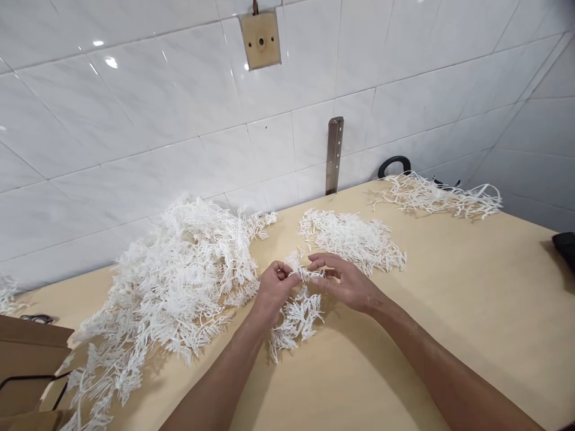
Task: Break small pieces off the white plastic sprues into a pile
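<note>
In the head view, a white branched plastic piece (295, 261) with many thin prongs is pinched in the fingers of my left hand (275, 292). My right hand (348, 284) is at the same piece from the right, thumb and fingers curled around its stem end. The exact contact of the fingertips is partly hidden. Just below my hands, a small clump of the same white branched pieces (297, 320) lies on the table. A big tangled heap of white branched pieces (179, 275) spreads to the left. Beyond my right hand lies a flatter pile of short white prongs (354, 239).
The light wooden table (471, 311) meets a tiled wall (179, 108). Bare white stems (440, 197) lie at the back right, near a black curved handle (394, 163). A metal strip (333, 155) stands against the wall. A cardboard box (31, 359) is at the left edge.
</note>
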